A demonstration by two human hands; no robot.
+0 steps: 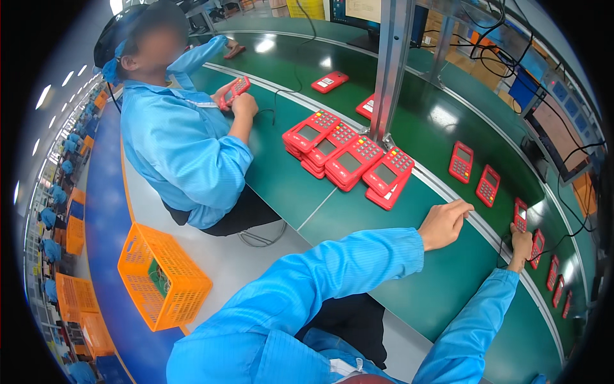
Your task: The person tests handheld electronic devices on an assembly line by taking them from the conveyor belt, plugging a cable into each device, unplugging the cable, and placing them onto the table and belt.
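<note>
Nearest the camera, the person's two blue sleeves reach out over the green surface [448, 281]. The left hand [443, 224] rests at the pale strip along the surface's far edge, its fingers curled loosely together and pinching nothing. The right hand [521, 242] reaches farther, to a small red keypad terminal [520, 214] lying on the moving belt [473, 128]; its fingers touch or close on the lower end of the device, though whether they truly grip it cannot be told.

A hold on one end only looks weak: if the terminal is lifted that way it could tip and slip back onto the belt, striking the next red terminal [537, 248] just beside it in the row. A black cable [563, 238] runs close by the hand and might snag a wrist or the device.

Farther left, a stack of red terminals [348, 157] sits in overlapping, tilted layers near the surface's edge; a nudge from a sleeve would likely slide the top ones off.

Beyond it, a co-worker in a blue coat [179, 141] holds another red unit. On the floor stands an orange crate [163, 276], in the aisle where a chair or foot might catch it.
</note>
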